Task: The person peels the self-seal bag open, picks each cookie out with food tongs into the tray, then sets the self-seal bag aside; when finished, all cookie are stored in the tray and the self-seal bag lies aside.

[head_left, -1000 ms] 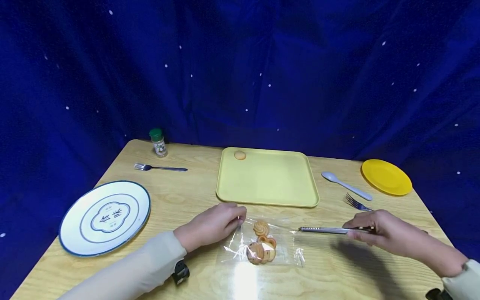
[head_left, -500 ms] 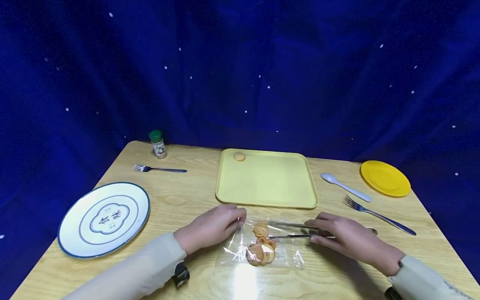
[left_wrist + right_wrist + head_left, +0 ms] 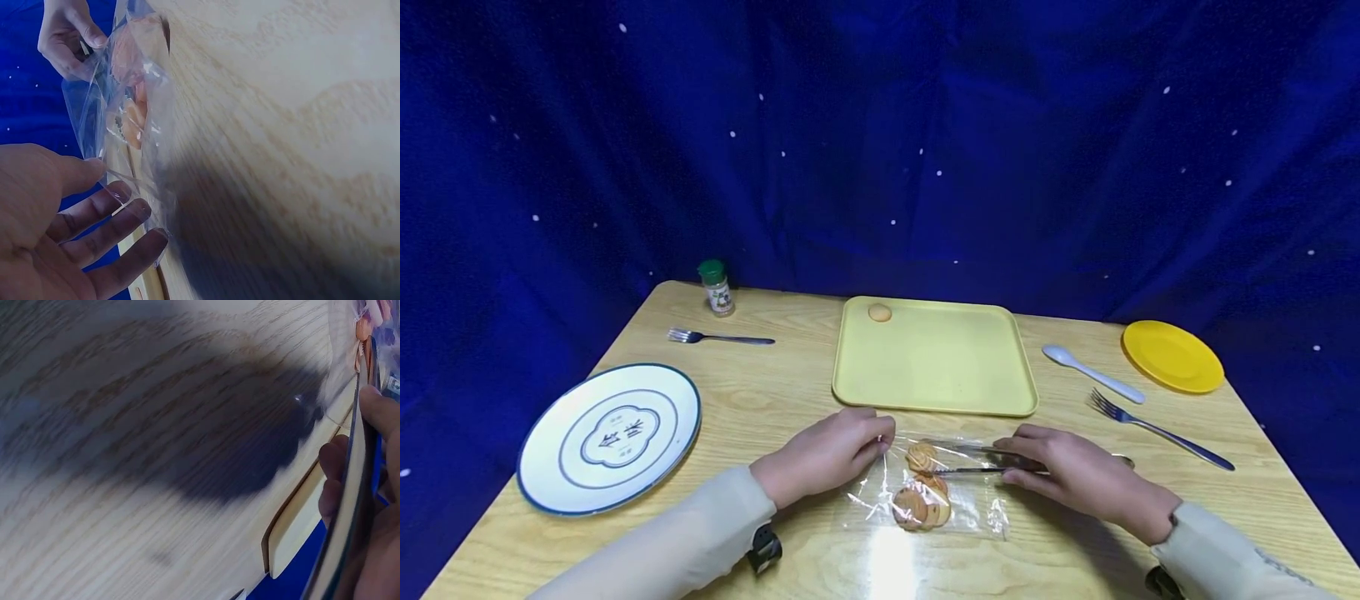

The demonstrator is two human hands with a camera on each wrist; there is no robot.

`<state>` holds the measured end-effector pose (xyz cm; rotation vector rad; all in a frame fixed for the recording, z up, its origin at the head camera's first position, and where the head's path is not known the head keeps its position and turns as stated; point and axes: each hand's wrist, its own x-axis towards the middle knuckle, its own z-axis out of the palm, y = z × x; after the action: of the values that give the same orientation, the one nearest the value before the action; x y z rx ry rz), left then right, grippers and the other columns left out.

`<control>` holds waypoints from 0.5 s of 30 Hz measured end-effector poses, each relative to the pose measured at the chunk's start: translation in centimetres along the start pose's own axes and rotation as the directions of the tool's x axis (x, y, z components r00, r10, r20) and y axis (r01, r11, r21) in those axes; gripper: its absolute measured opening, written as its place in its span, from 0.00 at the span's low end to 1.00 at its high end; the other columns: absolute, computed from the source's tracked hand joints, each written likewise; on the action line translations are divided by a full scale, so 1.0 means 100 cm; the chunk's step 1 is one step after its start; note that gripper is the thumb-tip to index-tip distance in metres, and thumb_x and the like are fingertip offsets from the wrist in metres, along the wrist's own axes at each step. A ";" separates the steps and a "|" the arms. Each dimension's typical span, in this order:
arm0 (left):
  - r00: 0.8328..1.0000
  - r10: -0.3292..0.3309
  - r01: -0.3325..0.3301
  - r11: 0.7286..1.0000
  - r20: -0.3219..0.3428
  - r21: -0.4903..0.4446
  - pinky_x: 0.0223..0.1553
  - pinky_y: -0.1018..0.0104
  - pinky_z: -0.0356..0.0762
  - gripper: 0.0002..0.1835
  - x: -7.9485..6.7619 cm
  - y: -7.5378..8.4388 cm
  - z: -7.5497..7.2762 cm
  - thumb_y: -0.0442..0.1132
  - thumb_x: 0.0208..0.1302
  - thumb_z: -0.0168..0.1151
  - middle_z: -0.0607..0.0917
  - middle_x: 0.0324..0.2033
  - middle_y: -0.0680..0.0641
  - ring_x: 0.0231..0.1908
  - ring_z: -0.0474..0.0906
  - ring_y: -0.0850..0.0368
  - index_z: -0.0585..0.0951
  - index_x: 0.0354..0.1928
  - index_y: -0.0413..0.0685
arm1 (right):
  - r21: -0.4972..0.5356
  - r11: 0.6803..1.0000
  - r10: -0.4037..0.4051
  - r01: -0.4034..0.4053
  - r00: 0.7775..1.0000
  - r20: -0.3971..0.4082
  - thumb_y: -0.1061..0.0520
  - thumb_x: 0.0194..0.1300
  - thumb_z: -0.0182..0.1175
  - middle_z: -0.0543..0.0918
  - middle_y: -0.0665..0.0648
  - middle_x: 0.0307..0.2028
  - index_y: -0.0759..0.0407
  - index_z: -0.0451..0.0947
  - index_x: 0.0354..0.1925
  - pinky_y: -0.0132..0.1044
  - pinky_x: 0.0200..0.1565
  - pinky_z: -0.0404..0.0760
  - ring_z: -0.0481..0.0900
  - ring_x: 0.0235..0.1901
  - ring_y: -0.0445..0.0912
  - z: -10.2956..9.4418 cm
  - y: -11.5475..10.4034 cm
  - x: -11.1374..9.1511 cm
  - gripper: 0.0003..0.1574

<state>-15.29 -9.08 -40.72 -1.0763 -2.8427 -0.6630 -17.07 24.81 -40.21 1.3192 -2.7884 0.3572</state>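
A clear plastic bag (image 3: 981,510) lies in front of the yellow tray, with several cookies (image 3: 911,507) inside. My left hand (image 3: 826,456) pinches the bag's left edge; in the left wrist view its thumb and fingertips (image 3: 94,167) hold the thin film. Metal tongs (image 3: 973,472) are in my right hand (image 3: 1067,473), reaching into the bag from the right. Their tips straddle the swirled cookie (image 3: 921,456) at the top of the group. In the right wrist view, thumb and fingers wrap the long arms of the tongs (image 3: 355,481).
A pale yellow tray (image 3: 936,358) bears one round cookie (image 3: 880,312). Around it are a white plate (image 3: 561,417), a fork (image 3: 722,338), a green-capped shaker (image 3: 717,287), a light blue spoon (image 3: 1093,372), another fork (image 3: 1161,432) and a yellow plate (image 3: 1174,357).
My right hand has moved left, bringing the tongs from outside the bag to inside it around the swirled cookie. The left hand stays on the bag's edge.
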 end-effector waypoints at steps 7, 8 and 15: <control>1.000 -0.004 0.004 1.000 0.001 -0.012 0.32 0.73 0.71 0.05 0.000 0.000 -0.002 0.38 0.71 0.54 0.75 0.28 0.58 0.29 0.70 0.67 0.75 0.35 0.55 | -0.023 1.000 -0.003 0.002 0.999 -0.032 0.46 0.64 0.63 0.79 0.40 0.35 0.49 0.81 0.50 0.25 0.31 0.72 0.69 0.28 0.27 -0.004 -0.001 -0.005 0.18; 1.000 -0.005 0.005 1.000 0.002 -0.013 0.32 0.73 0.71 0.05 0.000 0.000 -0.002 0.38 0.71 0.54 0.75 0.28 0.58 0.29 0.70 0.67 0.75 0.35 0.55 | -0.021 1.000 0.003 -0.004 0.999 -0.033 0.46 0.64 0.63 0.79 0.39 0.35 0.49 0.81 0.50 0.25 0.31 0.72 0.68 0.28 0.27 -0.006 -0.001 -0.008 0.18; 1.000 -0.027 0.027 1.000 0.005 -0.007 0.31 0.73 0.70 0.05 -0.002 0.000 -0.003 0.38 0.70 0.54 0.75 0.28 0.59 0.29 0.70 0.67 0.74 0.34 0.57 | 0.005 1.000 0.006 -0.006 0.995 -0.103 0.48 0.62 0.65 0.74 0.32 0.33 0.46 0.80 0.50 0.20 0.28 0.67 0.66 0.27 0.24 -0.028 0.005 -0.034 0.17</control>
<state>-15.16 -9.26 -40.49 -1.0433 -2.8662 -0.6743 -15.49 28.27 -38.04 1.2558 -2.7095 0.4196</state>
